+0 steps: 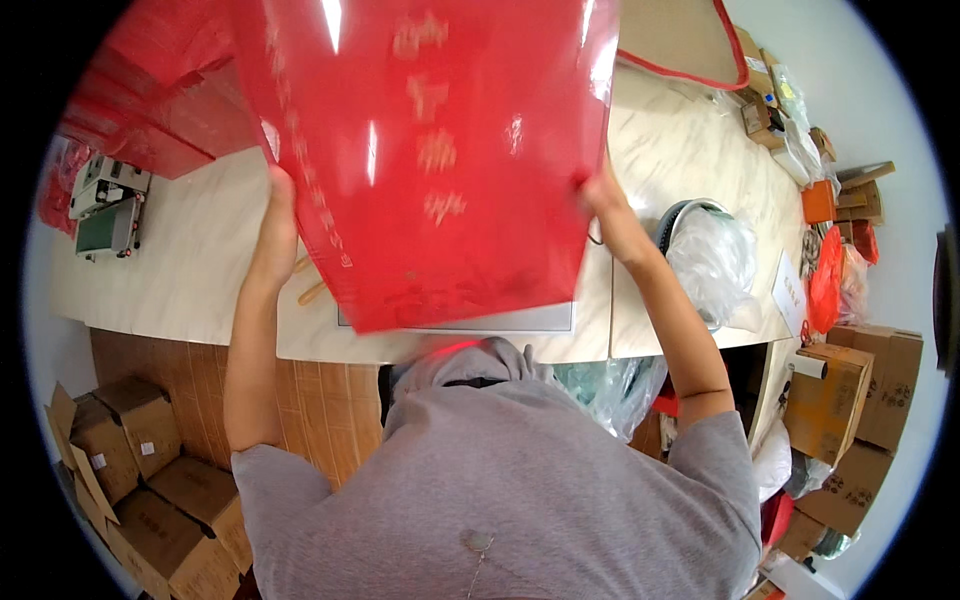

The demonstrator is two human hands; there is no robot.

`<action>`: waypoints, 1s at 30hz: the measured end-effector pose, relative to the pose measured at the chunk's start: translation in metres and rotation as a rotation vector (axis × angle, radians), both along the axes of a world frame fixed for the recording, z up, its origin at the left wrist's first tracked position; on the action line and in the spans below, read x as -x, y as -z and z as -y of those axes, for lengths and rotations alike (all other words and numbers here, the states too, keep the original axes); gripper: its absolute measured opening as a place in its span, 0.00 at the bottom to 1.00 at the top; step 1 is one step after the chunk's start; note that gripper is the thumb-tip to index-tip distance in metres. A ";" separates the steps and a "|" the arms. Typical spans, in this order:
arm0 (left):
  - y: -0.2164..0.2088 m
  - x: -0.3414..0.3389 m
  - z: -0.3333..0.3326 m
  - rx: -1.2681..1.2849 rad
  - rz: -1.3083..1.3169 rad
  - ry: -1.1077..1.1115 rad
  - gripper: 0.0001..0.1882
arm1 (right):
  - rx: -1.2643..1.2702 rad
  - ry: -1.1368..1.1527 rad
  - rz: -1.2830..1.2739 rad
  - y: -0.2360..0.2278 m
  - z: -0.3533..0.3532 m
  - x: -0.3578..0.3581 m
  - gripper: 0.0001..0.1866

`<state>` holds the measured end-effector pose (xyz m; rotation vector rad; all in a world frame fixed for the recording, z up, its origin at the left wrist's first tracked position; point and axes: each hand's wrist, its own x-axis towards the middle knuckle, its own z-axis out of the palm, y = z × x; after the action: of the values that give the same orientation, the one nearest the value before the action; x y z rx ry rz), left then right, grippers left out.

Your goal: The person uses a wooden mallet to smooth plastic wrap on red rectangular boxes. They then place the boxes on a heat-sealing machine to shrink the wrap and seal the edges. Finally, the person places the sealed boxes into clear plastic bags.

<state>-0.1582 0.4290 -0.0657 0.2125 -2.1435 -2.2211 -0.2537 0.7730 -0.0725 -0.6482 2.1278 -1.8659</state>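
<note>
A large, glossy red package [430, 180] with gold lettering fills the middle of the head view, tilted above the marble-patterned table. It looks wrapped in clear film, and its upper end runs out of the picture. My left hand [279, 220] grips its left edge, with the fingers partly hidden behind it. On the opposite edge my right hand [612, 212] holds on, slightly blurred. Below the package, part of a grey flat board [535, 319] shows at the table's near edge. A thin wooden stick or handle [312, 293] lies beside my left wrist.
More red packages [150, 95] are stacked at the far left, near a green-and-white device [110, 205]. A bin lined with clear plastic [710, 255] stands on the right. Cardboard boxes sit on the floor at left [160, 500] and right [830, 400].
</note>
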 end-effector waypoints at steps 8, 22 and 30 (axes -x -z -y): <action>-0.103 0.043 -0.066 -0.711 -0.100 -0.140 0.39 | 0.732 0.045 0.207 -0.097 0.021 0.007 0.42; -0.045 0.000 -0.063 -0.562 -0.049 -0.062 0.26 | 0.652 0.115 0.214 -0.062 0.004 -0.022 0.38; -0.044 0.004 -0.064 -0.559 -0.066 -0.090 0.29 | 0.679 0.163 0.334 -0.062 0.001 -0.023 0.37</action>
<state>-0.1625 0.4933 -0.0212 0.2425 -1.4033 -2.6687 -0.2311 0.7717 -0.0104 -0.2440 1.3588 -2.5870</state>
